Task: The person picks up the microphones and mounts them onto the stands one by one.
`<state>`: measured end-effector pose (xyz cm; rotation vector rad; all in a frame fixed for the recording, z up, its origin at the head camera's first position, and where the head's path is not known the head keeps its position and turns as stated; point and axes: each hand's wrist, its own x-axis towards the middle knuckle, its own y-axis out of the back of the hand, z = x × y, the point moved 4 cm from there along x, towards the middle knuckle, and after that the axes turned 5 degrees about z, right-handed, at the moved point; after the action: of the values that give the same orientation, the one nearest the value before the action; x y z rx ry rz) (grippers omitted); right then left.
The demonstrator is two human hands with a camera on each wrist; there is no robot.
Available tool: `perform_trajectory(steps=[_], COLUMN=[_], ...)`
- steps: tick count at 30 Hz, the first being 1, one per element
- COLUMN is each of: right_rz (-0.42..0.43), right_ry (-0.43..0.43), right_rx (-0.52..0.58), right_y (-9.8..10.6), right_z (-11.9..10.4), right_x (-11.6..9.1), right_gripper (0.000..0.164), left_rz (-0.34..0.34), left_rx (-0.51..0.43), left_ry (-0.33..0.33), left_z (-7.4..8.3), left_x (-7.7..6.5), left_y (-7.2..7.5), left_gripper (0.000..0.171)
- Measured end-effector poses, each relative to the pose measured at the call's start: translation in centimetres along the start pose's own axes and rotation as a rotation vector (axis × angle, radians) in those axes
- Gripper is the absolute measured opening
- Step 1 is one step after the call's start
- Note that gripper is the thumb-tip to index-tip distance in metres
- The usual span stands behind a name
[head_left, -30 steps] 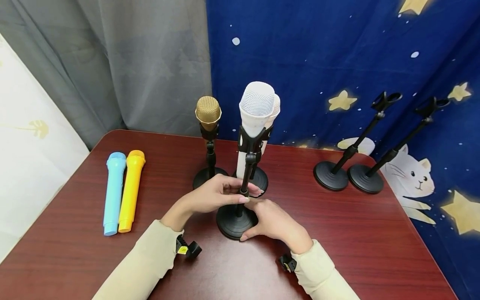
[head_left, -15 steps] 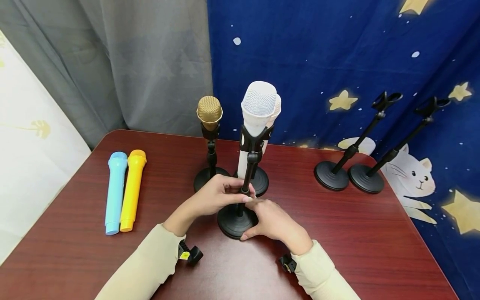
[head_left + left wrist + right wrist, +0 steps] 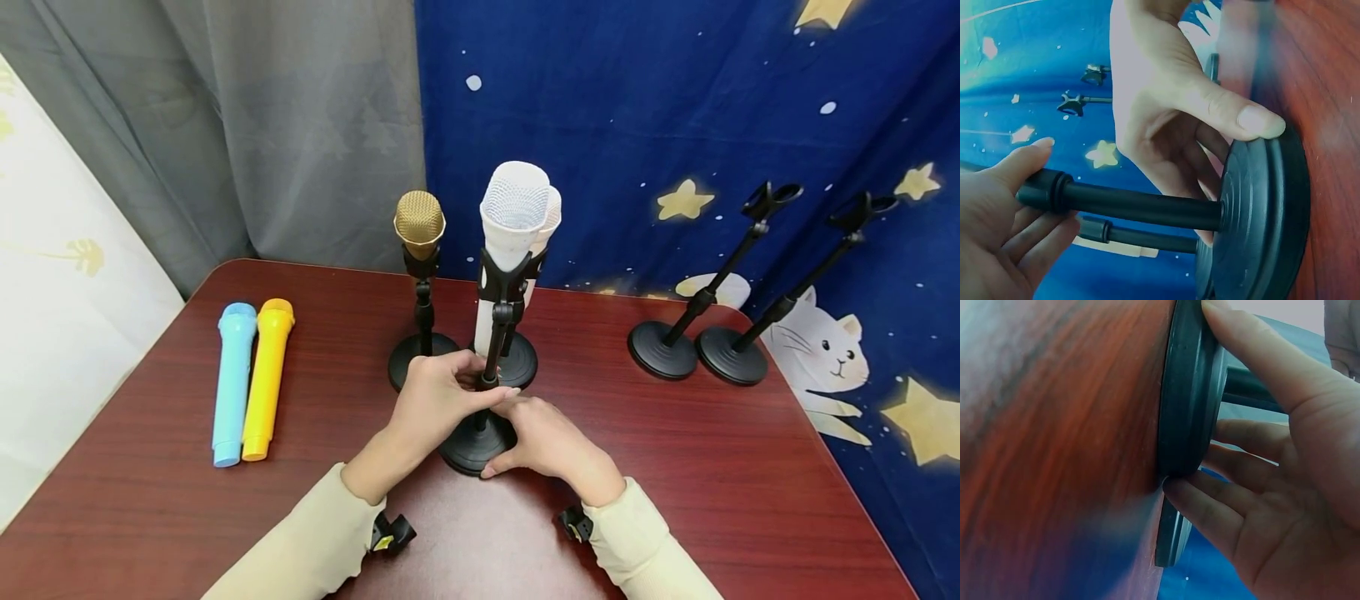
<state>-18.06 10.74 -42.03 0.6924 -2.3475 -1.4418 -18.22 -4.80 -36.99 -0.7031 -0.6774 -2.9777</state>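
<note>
A white microphone (image 3: 516, 204) sits in the clip of a black microphone stand (image 3: 472, 450) in the middle of the table. My left hand (image 3: 435, 396) curls round the pole at its collar, thumb in front and fingers behind; in the left wrist view the thumb tip stands off the collar. My right hand (image 3: 547, 442) holds the round base by its edge, with the thumb (image 3: 1254, 344) at the near rim and the fingers around the right side. Partly hidden behind is a second stand with a pale pinkish microphone (image 3: 553, 212).
A gold microphone (image 3: 419, 221) on a stand is just left of the hands. Blue (image 3: 234, 383) and yellow (image 3: 267, 383) microphones lie side by side at left. Two bare stands (image 3: 663, 350) (image 3: 731, 357) are at back right, before a blue star-patterned curtain (image 3: 600, 100).
My left hand has turned slightly at the collar, its wrist shifting right and toward me, and the thumb reaches farther across the pole. My right hand stays on the base; the stand barely moves.
</note>
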Motion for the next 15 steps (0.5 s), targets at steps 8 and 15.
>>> perform_trajectory(steps=[8,15], right_rz=[0.025,0.020], right_ry=[0.039,0.028], right_rx=[0.002,0.002], right_y=[-0.16,-0.26], right_z=[-0.23,-0.15], right_x=[0.10,0.03], right_gripper=[0.085,0.082], left_rz=[0.146,0.211], left_rx=[0.261,0.352], left_ry=[-0.161,-0.249], left_z=[0.82,1.03], left_x=[0.13,0.02], left_y=[0.18,-0.02], left_gripper=[0.030,0.037])
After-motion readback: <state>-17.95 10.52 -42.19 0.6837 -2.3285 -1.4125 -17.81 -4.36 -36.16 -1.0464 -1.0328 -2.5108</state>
